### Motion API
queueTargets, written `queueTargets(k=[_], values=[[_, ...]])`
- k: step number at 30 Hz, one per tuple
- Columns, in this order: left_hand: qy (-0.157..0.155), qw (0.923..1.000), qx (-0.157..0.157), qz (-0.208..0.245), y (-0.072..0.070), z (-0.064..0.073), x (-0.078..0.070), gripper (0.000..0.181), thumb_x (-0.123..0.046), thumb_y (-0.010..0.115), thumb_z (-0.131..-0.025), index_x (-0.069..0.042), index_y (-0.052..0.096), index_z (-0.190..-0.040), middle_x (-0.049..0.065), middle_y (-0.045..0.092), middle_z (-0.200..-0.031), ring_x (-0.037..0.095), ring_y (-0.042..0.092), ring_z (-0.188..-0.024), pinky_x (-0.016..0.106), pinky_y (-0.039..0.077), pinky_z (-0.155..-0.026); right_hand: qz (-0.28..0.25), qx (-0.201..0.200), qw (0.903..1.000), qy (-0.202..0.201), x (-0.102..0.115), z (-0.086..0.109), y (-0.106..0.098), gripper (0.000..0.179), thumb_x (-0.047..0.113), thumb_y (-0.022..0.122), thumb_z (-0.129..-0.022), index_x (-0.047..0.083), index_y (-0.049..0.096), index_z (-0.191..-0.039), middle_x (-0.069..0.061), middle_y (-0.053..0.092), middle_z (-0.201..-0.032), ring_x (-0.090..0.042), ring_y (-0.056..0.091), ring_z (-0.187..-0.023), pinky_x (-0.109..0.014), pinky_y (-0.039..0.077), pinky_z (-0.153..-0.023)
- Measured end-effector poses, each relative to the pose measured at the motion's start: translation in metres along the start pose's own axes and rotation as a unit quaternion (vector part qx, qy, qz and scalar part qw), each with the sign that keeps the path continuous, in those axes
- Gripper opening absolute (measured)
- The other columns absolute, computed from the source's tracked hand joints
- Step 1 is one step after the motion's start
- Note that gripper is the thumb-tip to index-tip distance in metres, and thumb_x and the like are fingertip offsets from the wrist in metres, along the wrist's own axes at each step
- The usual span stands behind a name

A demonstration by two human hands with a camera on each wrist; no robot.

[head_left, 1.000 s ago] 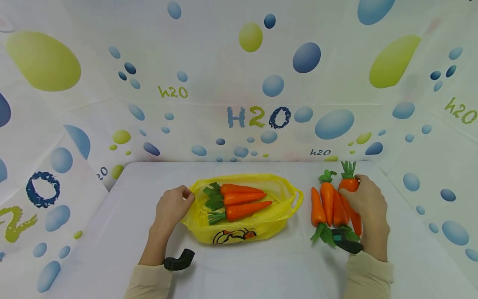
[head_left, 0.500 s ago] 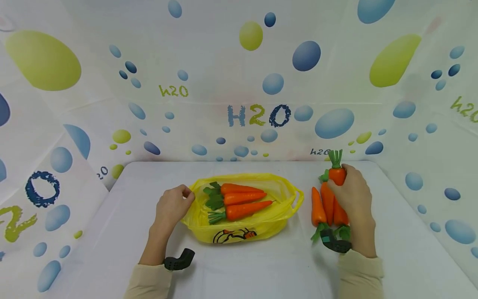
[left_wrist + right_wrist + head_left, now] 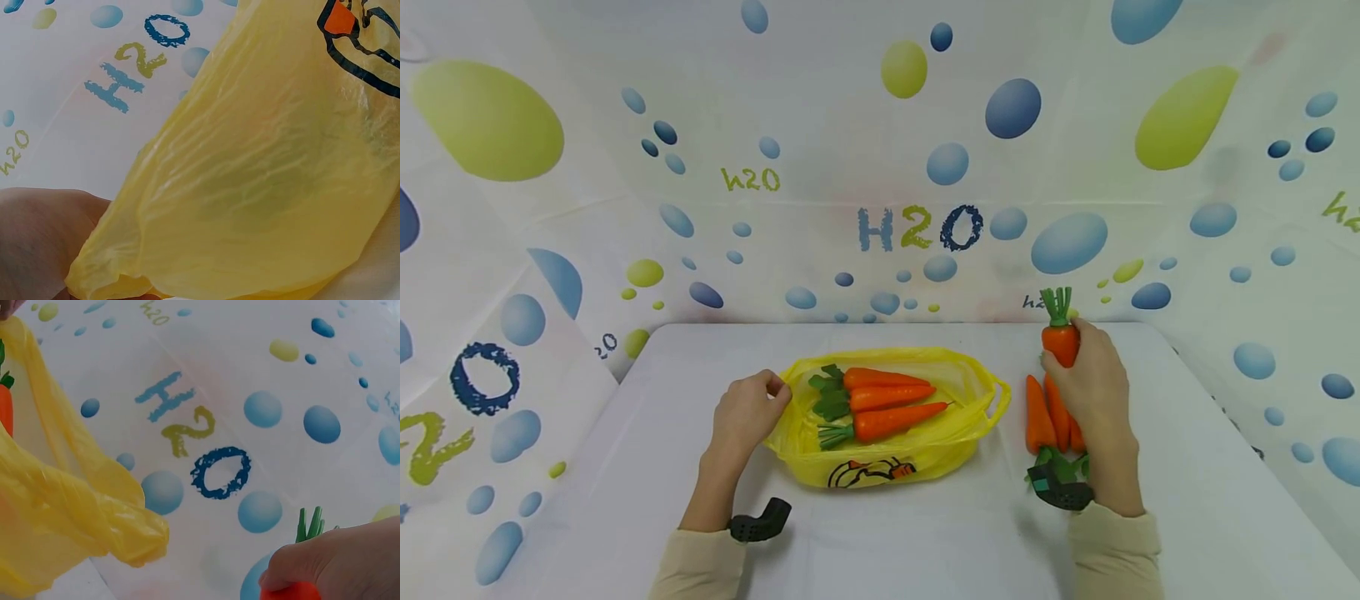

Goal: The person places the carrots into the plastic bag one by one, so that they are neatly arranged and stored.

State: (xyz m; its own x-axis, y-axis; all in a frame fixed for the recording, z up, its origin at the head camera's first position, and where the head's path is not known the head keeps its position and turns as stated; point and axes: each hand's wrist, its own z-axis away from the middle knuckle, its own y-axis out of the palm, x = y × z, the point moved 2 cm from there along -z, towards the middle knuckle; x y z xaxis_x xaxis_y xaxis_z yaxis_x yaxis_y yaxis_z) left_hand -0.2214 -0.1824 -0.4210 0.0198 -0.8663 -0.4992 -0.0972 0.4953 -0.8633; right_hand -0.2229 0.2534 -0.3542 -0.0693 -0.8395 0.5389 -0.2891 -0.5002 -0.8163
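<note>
My left hand pinches the left edge of a yellow plastic bag, which lies with its mouth spread. Inside it are three orange carrots, their green tops toward the left. On the right, my right hand grips a carrot near its top, with the cut green stems pointing up. The rest of that carrot is hidden behind the hand. In the right wrist view, the thumb lies across the carrot below its stems. The left wrist view is mostly filled by the stretched bag wall.
Several more carrots lie on the white table beneath and left of the right hand, partly covered by it. The bag's handle loop sticks out on its right side. A patterned sheet stands behind the table.
My right hand has lifted the carrot from the right side of the pile and carried it leftward and up. My left hand keeps its hold on the bag edge.
</note>
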Motion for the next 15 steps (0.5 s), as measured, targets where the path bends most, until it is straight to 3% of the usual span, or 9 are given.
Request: queueTargets(k=[8,15], values=[[-0.005,1.0,0.003,0.001,-0.001,0.001,-0.001,0.027,-0.024,0.057,-0.095,-0.002,0.069,-0.103,0.014,0.073,-0.096,0.021,0.057,-0.07,0.033,0.052,-0.065,-0.029,-0.062,0.9967,-0.045,0.016,0.008,-0.001,0.068,0.021,0.065,-0.094,-0.001,0.036,-0.151,-0.029,0.049,-0.14,-0.044,0.052,-0.118,-0.061,0.05,-0.098],[-0.008,1.0,0.006,-0.001,0.0,0.001,-0.002,0.026,-0.024,0.057,-0.095,-0.002,0.068,-0.103,0.014,0.073,-0.095,0.021,0.056,-0.07,0.032,0.052,-0.065,-0.077,-0.113,0.987,-0.085,0.026,0.015,-0.005,0.066,0.018,0.07,-0.092,0.0,0.041,-0.148,-0.026,0.053,-0.137,-0.042,0.056,-0.117,-0.058,0.052,-0.095]])
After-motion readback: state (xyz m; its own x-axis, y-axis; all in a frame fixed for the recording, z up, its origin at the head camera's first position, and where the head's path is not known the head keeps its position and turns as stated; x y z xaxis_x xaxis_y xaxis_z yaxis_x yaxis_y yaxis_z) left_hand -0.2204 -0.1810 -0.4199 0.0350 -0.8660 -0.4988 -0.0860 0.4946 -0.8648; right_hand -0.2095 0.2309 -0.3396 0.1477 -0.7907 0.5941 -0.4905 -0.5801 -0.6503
